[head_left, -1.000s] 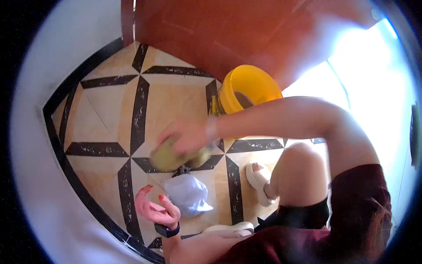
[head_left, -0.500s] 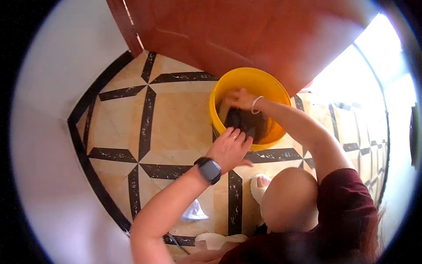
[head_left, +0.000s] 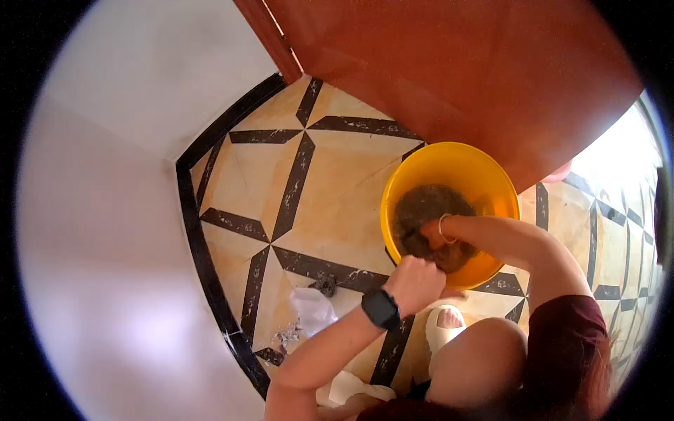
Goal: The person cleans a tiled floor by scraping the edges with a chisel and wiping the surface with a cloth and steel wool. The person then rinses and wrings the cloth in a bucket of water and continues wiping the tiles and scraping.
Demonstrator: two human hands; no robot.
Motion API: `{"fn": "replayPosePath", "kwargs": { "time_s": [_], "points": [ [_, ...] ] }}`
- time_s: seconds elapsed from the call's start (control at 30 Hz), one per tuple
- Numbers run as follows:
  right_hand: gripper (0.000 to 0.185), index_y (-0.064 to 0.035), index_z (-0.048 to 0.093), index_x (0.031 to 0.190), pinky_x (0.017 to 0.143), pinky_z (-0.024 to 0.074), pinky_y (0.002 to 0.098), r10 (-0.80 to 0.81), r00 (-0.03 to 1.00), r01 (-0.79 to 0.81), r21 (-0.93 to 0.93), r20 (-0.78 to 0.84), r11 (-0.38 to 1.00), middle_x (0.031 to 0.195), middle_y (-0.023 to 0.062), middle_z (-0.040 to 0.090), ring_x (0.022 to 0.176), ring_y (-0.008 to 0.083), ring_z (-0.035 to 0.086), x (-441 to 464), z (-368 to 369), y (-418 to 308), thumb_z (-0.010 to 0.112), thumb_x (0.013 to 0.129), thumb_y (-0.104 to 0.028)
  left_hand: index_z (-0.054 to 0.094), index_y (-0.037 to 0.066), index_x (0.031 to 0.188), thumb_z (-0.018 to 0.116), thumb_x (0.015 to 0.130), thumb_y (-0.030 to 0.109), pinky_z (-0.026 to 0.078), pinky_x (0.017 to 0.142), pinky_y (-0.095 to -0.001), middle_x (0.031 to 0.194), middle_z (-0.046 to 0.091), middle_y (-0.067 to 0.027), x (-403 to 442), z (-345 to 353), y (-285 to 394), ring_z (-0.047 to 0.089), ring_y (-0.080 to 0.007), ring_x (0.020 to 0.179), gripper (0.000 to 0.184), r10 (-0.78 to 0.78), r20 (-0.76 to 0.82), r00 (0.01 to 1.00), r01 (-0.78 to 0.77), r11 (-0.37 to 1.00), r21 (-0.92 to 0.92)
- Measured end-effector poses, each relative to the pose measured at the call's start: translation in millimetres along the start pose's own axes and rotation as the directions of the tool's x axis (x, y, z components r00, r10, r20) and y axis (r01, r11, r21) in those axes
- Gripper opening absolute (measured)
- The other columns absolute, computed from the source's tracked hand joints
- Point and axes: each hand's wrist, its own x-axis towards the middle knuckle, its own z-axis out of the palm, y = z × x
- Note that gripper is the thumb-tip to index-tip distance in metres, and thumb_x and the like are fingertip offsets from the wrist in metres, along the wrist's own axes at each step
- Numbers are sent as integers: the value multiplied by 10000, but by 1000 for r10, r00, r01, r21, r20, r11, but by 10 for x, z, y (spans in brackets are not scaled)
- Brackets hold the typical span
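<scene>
A yellow bucket (head_left: 500, 184) stands on the tiled floor, with murky dark brown contents (head_left: 435, 200) inside; whether this is water, cloth or both I cannot make out. My right hand (head_left: 435, 234), a pale bangle at its wrist, reaches down into the dark contents, and its fingertips are hidden there. Wearing a black smartwatch (head_left: 380, 309), my left hand (head_left: 415, 282) is at the bucket's near rim. Its fingers curl over the rim, partly out of sight, while the thumb lies outside.
A reddish-brown door (head_left: 449, 70) rises behind the bucket. A white plastic bag (head_left: 313, 310), a dark clump (head_left: 325, 284) and shiny scraps (head_left: 286, 337) lie on the floor at the left. A white wall (head_left: 112, 210) bounds that side. My slippered foot (head_left: 446, 323) is close by.
The view has shifted, so the bucket appears lower and farther right. My right hand has gone from the bucket's far left side down into the dark contents. My left hand's fingers are more curled.
</scene>
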Motion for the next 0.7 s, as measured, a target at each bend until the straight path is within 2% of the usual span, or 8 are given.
{"fn": "replayPosePath", "kwargs": {
  "time_s": [0.13,0.23,0.3,0.4,0.43,0.53,0.63,0.7],
  "points": [
    [387,-63,655,968,844,437,392,144,989,-136,174,-37,975,1032,166,609,1025,320,545,112,59,178,694,622,-233,519,-15,834,552,831,256,461,683,-432,843,544,-189,276,92,-394,559,-328,769,273,-138,-183,973,88,963,-257],
    [476,-89,573,1097,926,370,374,-28,999,25,132,25,991,1188,189,514,1078,322,486,10,57,92,673,673,-281,289,-68,1259,498,753,25,413,879,-419,1215,392,-299,504,26,-640,438,-439,1076,555,-333,-33,942,313,912,-267],
    [355,-32,606,997,730,460,381,117,851,171,482,-512,859,924,162,636,796,276,595,-807,-316,-71,576,668,-163,307,-51,1252,563,708,45,391,911,-399,1198,428,-272,663,82,-772,453,-393,1087,610,-220,-50,974,184,903,-387],
    [361,-20,579,995,684,474,301,225,801,415,786,-554,457,816,99,628,751,167,582,-1968,-746,-147,615,647,-106,414,-10,1196,665,678,108,362,943,-349,1136,523,-195,658,-138,-841,497,-289,1072,588,36,-209,977,-167,737,-654],
    [336,-19,577,984,674,474,284,191,735,564,743,-651,360,797,77,619,746,133,572,-2183,-761,-116,624,660,-94,520,27,1094,696,687,156,432,832,-324,986,597,-173,685,-120,-866,570,-290,915,462,-6,-194,981,-157,566,-809],
    [270,-15,577,946,665,472,256,331,628,668,706,-704,234,797,45,609,749,87,555,-2589,-867,-147,645,696,-91,595,-16,929,681,733,258,456,729,-364,851,614,-192,660,-239,-814,595,-292,802,347,-169,-305,937,-183,507,-842],
    [286,-2,575,959,684,484,294,283,421,522,485,-862,702,818,94,625,759,171,598,-2550,-850,-73,635,740,-176,602,-11,900,648,750,251,464,707,-388,838,613,-204,574,-425,-742,592,-330,814,306,-337,-464,819,63,857,-511],
    [269,6,600,922,715,482,323,268,664,56,404,-698,913,847,164,621,819,239,599,-2342,-800,-57,626,742,-192,591,-3,917,617,763,240,461,715,-417,875,604,-214,624,-467,-656,575,-359,832,289,-463,-382,800,274,848,-454]
  ]
}}
